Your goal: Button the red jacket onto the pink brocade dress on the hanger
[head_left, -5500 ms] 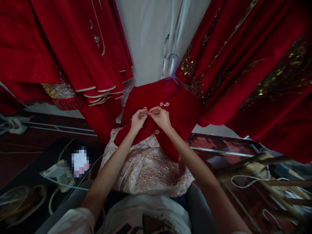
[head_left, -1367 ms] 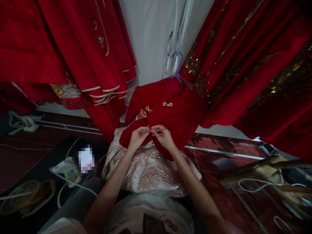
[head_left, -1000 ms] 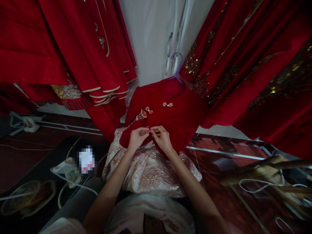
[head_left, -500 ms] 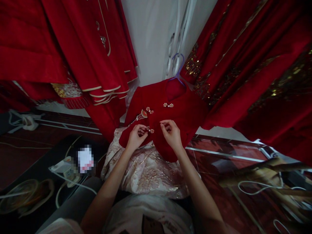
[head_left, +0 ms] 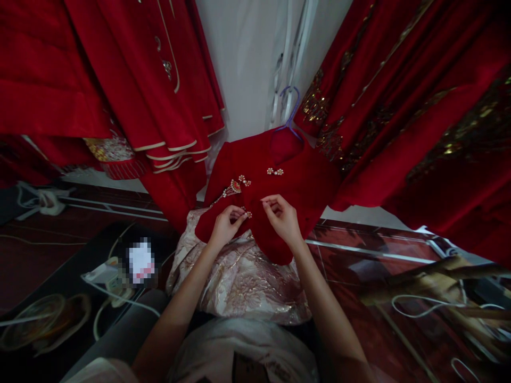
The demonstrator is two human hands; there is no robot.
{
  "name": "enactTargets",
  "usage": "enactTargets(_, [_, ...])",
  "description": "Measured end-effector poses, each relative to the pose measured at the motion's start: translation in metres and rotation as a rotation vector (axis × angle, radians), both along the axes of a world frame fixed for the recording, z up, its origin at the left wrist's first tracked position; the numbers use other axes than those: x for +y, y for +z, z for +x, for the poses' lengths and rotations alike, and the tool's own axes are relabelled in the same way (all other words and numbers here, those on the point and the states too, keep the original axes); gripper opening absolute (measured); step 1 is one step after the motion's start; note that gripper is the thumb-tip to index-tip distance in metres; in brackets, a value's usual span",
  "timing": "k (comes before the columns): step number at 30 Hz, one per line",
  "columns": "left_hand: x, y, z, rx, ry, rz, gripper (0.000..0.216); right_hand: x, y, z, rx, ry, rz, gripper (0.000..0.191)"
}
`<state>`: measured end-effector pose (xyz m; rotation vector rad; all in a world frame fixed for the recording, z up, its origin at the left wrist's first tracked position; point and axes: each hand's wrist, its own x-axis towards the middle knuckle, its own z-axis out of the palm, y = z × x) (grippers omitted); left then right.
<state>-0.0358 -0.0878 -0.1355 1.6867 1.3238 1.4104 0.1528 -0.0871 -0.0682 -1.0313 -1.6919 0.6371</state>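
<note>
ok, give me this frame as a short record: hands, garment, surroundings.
left hand: fingertips pinched at the pearl clasp on the jacket's front edge
right hand: thumb and forefinger pinch the red jacket beside that clasp
jacket: on a purple hanger; tassel brooch and pearl buttons higher up
below: pale brocade skirt under the jacket's hem
around: red garments hanging on both sides; power strip low on the left
</note>
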Motion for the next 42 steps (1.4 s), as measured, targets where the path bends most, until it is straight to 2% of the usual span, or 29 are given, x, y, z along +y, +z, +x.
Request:
enactTargets(8, [-0.004,-0.001,0.015,-0.086,0.103,0.057,0.019,0.003,-0.002,0.004,-0.005,-0.001,-0.01,0.021])
enactTargets(11, [0.007,0.015,0.012,0.051,0.166,0.164,0.02,0.003,-0.001,0.006,-0.008,0.003,-0.011,0.02])
enactTargets(15, [0.039,0.048,-0.005,0.364,0.218,0.337,0.027,0.004,0.001,0.009,-0.004,-0.008,-0.011,0.02])
enactTargets(17, [0.056,0.064,-0.015,0.564,0.17,0.394,0.029,0.004,0.001,0.011,-0.007,-0.016,-0.017,0.02])
enactTargets(21, [0.078,0.087,-0.029,0.831,-0.037,0.447,0.023,0.006,0.002,0.013,-0.012,-0.008,-0.023,0.021])
enactTargets(25, [0.084,0.102,-0.033,0.902,-0.202,0.479,0.019,0.007,0.0,0.013,-0.007,-0.011,-0.007,0.02])
enactTargets(29, [0.092,0.107,-0.03,0.934,-0.291,0.503,0.013,0.006,0.0,0.013,0.005,0.009,-0.029,0.019])
enactTargets(34, [0.099,0.106,-0.015,0.954,-0.239,0.554,0.017,0.004,0.005,0.016,0.001,0.017,-0.032,0.021])
enactTargets(39, [0.099,0.11,0.024,0.86,-0.169,0.589,0.024,0.004,0.006,0.017,-0.005,0.016,-0.03,0.021])
enactTargets(42, [0.104,0.111,0.047,0.874,-0.094,0.604,0.025,0.004,0.006,0.018,-0.007,0.021,-0.028,0.021])
